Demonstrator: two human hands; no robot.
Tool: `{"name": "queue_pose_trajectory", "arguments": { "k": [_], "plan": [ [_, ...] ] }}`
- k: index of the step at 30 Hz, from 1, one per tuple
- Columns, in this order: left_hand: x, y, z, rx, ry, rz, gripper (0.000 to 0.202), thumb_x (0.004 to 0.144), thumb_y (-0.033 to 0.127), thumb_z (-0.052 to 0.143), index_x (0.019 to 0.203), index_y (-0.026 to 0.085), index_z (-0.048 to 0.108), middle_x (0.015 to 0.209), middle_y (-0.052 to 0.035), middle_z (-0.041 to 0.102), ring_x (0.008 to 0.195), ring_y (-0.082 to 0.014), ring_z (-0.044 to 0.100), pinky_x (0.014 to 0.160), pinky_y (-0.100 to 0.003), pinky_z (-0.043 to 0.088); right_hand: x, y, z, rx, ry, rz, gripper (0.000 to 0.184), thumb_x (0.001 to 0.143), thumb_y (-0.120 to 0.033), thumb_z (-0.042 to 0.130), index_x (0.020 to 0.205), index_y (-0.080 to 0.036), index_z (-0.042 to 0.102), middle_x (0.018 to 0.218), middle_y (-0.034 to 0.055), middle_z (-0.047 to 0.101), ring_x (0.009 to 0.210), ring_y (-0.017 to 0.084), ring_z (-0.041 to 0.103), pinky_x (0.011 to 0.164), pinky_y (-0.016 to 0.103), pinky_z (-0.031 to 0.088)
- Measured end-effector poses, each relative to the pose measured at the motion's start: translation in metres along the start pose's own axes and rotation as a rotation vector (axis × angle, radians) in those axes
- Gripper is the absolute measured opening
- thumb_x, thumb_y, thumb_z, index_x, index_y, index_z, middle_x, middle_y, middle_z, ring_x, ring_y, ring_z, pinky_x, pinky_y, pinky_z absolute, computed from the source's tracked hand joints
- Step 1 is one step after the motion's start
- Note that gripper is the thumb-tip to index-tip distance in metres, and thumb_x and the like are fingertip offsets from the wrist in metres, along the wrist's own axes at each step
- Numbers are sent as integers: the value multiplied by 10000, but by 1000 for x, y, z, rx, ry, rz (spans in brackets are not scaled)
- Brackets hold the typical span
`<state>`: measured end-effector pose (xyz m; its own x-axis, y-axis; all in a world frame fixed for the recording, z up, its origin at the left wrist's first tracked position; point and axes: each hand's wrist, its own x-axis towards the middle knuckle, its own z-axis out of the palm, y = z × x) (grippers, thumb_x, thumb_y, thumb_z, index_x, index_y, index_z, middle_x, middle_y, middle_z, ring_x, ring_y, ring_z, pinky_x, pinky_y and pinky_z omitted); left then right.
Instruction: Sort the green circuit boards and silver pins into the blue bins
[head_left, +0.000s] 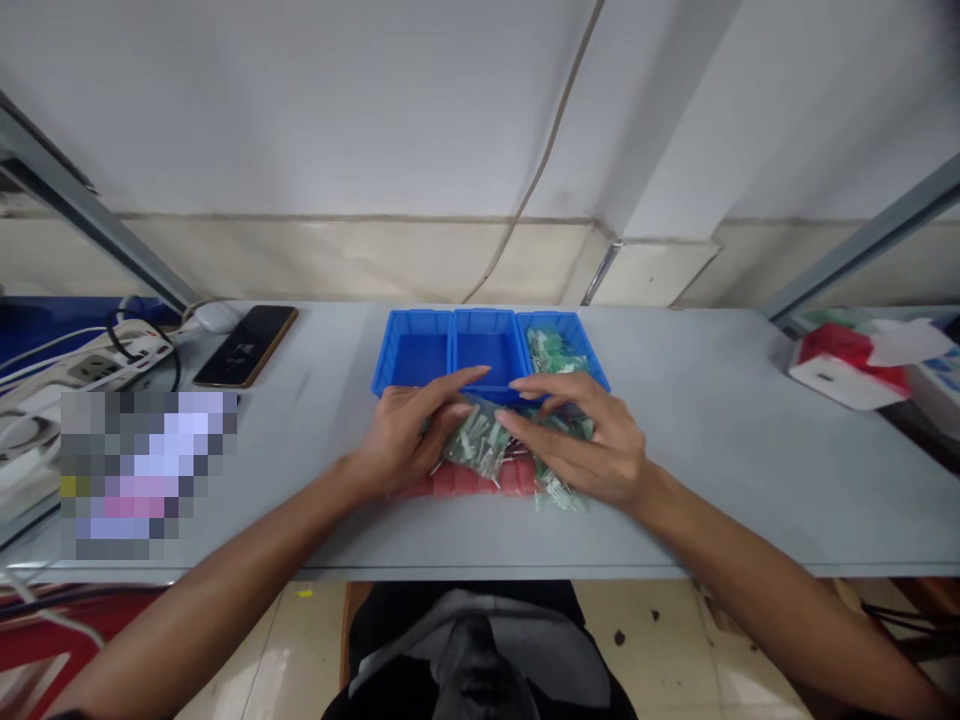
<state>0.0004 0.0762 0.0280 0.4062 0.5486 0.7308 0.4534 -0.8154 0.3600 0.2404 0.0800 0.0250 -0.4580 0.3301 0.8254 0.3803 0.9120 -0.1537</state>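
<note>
Grey-white wall (300,110) over a lower band of beige panels, a thin cable (547,150) running down it, tiled floor (660,640) below the front edge. Long grey table (697,490) across the whole view, metal uprights at both ends.

Far left on the table, a white power strip (97,368) tangled in black cable, a black smartphone (246,345) lying just beside it, a pixelated patch hiding whatever sits nearer. Far right, a red-and-white box (847,370) with loose paper on top.

Centre back, a blue plastic tray (420,318) with 3 compartments, green-capped small parts (551,350) heaped in the right one. Just in front of the tray, 2 hands close together, working at a clear plastic bag (476,440) of green-and-metal pins. Left hand (409,440) curled over the bag from the left, fingers across its top; right hand (577,440) closing on it from the other side, fingertips against the plastic, more green parts under the palm. Neither hand released; firmness of grip impossible to tell. Under the bag, a red strip (465,482) on the table, its kind unclear.
</note>
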Motion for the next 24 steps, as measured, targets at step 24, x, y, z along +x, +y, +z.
{"name": "queue_pose_trajectory", "arguments": {
  "k": [24],
  "plan": [
    [-1, -6, -4, 345, 68, 194, 126, 941, 87, 555, 994, 158, 645, 924, -28, 676, 758, -87, 639, 637, -207, 472, 13, -13, -7, 351, -160, 307, 285, 900, -189, 665, 1147, -315, 734, 1371, 74, 568, 1161, 224, 609, 879, 431, 597]
  ]
}}
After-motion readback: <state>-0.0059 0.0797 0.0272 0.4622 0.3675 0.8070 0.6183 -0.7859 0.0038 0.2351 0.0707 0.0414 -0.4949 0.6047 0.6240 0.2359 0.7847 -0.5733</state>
